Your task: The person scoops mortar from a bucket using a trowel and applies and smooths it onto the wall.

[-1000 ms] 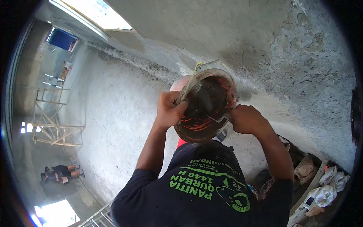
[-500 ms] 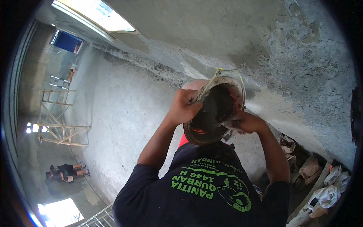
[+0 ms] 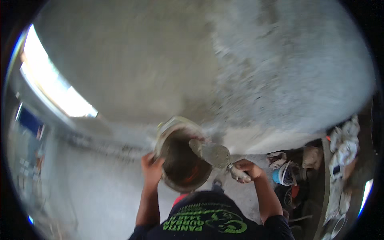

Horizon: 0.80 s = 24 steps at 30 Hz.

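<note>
My left hand [image 3: 152, 171] grips the rim of a round, mortar-smeared bucket [image 3: 163, 140] at its left side. The bucket is tilted, so its dark inside shows with an orange-red patch low down. My right hand [image 3: 249, 171] is closed around the handle of a trowel [image 3: 218, 155]. Wet grey mortar lies on the trowel's blade, which reaches over the bucket's right edge. How much is in the bucket cannot be made out.
A plastered wall [image 3: 160, 68] rises just ahead, rough and patchy to the right. A bright window opening [image 3: 56, 80] is at the left. Beside me on the right stand a blue-and-white bucket [image 3: 283, 176] and pale crumpled sacks [image 3: 346, 148].
My right hand has come out of the bucket, and the mortar-loaded trowel now shows. My view has swung toward the wall. My left hand still holds the bucket's rim.
</note>
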Each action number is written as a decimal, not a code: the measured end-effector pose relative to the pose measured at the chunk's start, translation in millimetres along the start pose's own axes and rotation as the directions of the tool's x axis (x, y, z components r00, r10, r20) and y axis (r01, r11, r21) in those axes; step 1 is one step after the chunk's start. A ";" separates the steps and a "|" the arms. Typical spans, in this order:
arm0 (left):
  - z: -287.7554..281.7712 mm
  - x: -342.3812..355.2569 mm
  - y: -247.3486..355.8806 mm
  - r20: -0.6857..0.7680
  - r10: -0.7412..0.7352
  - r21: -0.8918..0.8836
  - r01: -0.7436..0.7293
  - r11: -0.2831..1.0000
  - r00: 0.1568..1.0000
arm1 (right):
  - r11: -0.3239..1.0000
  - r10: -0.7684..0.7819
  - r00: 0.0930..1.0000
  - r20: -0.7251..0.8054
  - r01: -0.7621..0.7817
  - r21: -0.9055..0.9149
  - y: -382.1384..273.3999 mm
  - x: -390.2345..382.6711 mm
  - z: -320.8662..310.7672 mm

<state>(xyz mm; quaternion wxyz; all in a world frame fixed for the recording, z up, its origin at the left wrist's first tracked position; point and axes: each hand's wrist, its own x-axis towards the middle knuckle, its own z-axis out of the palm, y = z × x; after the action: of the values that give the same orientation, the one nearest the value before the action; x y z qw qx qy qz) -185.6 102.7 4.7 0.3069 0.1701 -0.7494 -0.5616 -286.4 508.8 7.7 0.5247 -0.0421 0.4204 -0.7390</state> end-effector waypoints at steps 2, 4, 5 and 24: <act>0.7 2.1 15.7 -0.079 -0.180 -0.116 0.170 0.979 0.980 | 0.968 -0.238 0.966 0.101 0.245 -0.059 -21.1 -19.1 6.8; -1.9 2.9 11.9 -0.077 -0.305 -0.230 0.281 0.932 0.949 | 0.917 -0.381 0.921 0.076 0.387 -0.099 -48.3 -41.0 38.9; -1.6 1.8 9.6 -0.044 -0.286 -0.243 0.267 0.932 0.957 | 0.839 -0.531 0.847 0.017 0.528 -0.127 -64.0 -53.9 58.6; -44.6 4.6 -33.4 -0.053 -0.216 -0.040 0.215 0.976 0.975 | -0.164 -0.952 -0.169 0.255 -0.421 -0.892 -151.2 18.5 57.6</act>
<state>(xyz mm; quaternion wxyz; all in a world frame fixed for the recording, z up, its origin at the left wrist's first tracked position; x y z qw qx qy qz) -163.1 56.7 -17.7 0.2684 0.2612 -0.7077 -0.5990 -377.6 475.1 138.4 -0.4913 -0.0906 0.8334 -0.2364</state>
